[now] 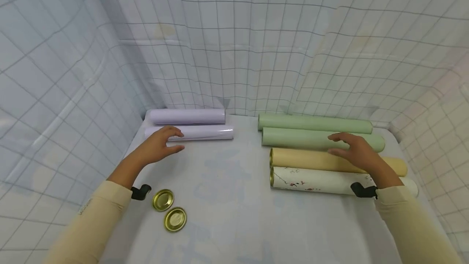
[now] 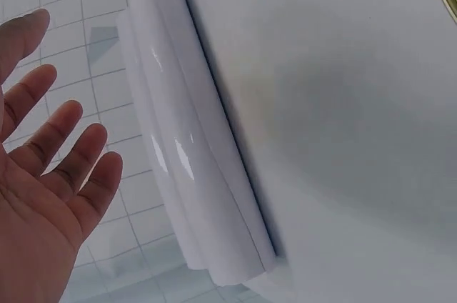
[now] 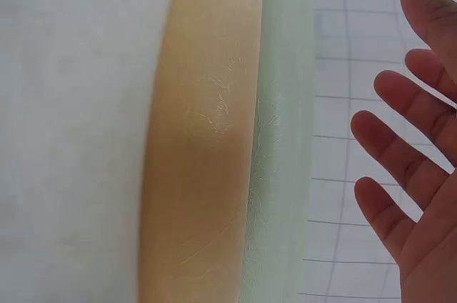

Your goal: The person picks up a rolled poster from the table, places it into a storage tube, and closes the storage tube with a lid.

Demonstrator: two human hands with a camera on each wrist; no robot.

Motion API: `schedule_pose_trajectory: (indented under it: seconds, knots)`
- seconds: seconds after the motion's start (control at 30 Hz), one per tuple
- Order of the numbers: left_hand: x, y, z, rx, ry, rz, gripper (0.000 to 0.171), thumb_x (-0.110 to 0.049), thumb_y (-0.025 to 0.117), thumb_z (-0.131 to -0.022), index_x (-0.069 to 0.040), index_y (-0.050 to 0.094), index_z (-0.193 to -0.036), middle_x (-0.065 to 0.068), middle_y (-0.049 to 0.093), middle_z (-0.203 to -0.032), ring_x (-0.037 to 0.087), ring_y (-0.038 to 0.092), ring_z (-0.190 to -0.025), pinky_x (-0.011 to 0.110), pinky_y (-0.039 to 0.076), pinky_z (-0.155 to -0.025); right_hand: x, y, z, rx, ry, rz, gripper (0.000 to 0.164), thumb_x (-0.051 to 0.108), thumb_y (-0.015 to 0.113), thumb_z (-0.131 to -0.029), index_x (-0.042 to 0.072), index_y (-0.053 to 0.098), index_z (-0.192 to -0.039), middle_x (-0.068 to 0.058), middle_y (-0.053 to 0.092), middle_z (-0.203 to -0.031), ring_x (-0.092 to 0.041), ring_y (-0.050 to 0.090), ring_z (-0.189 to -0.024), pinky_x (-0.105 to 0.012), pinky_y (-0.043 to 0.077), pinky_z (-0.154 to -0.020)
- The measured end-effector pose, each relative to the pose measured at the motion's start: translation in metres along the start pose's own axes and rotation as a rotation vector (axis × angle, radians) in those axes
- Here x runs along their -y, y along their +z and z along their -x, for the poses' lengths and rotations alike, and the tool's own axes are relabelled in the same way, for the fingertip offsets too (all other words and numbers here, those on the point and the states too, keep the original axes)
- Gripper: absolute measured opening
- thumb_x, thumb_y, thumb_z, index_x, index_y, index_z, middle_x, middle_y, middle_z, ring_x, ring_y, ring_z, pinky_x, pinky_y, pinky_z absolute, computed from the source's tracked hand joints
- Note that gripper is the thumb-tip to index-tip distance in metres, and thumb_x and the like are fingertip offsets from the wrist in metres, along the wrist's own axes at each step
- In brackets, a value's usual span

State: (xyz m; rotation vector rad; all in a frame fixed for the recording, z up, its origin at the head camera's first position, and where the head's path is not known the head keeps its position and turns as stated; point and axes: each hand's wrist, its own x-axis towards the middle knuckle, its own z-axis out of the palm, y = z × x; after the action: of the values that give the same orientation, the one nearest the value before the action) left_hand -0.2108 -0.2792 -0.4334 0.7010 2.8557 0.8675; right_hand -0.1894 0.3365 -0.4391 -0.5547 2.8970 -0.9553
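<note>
The released left hand (image 1: 155,146) hangs near two lavender rolls (image 1: 210,132) by the back edge of the surface (image 1: 227,203), gold lids (image 1: 175,219) well forward, then a broad gap reaches green rolls (image 1: 293,137), a yellow roll (image 1: 304,159) and a flowered roll (image 1: 318,181) near the released right hand (image 1: 359,152).

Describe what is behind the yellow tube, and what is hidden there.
Behind the yellow tube lie the near green tube, the far green tube and the gridded backdrop. The right hand covers part of the near green tube, so that patch cannot be seen.
</note>
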Motion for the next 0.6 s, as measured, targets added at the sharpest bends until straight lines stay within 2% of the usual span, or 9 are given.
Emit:
schedule_pose_trajectory:
  seconds: [0.1,0.2,0.43,0.6]
  knots:
    - [0.009,-0.002,-0.012,-0.012,-0.022,-0.005,0.038,-0.021,0.073,-0.093,0.001,0.062,-0.122,0.021,0.056,-0.128,0.041,0.050,-0.123,0.057,0.041,-0.102,-0.003,-0.003,-0.016,0.023,0.046,-0.026,0.049,0.030,0.072,-0.094,0.002,0.060,-0.132,-0.021,0.057,-0.134,-0.042,0.049,-0.125,-0.064,0.039,-0.098]
    - [0.015,0.003,-0.024,-0.031,-0.038,-0.003,0.038,-0.021,0.070,-0.095,0.002,0.060,-0.124,0.021,0.055,-0.129,0.041,0.049,-0.124,0.057,0.039,-0.104,-0.006,-0.001,-0.031,0.038,0.079,-0.044,0.049,0.032,0.070,-0.095,0.003,0.059,-0.133,-0.020,0.055,-0.137,-0.041,0.046,-0.129,-0.062,0.039,-0.099]
    - [0.029,0.029,-0.043,-0.059,0.006,-0.076,0.044,-0.023,0.071,-0.094,0.002,0.060,-0.128,0.022,0.053,-0.132,0.041,0.047,-0.126,0.056,0.036,-0.107,-0.015,0.015,-0.060,0.050,0.158,-0.075,0.050,0.042,0.066,-0.096,0.006,0.061,-0.130,-0.020,0.051,-0.142,-0.042,0.044,-0.131,-0.060,0.041,-0.099]
    - [0.034,0.046,-0.055,-0.114,0.030,-0.113,0.046,-0.020,0.075,-0.091,0.004,0.061,-0.129,0.027,0.053,-0.134,0.045,0.046,-0.126,0.057,0.033,-0.109,-0.022,0.024,-0.068,0.068,0.224,-0.145,0.056,0.045,0.064,-0.096,0.004,0.057,-0.135,-0.022,0.048,-0.144,-0.044,0.037,-0.135,-0.061,0.038,-0.103]
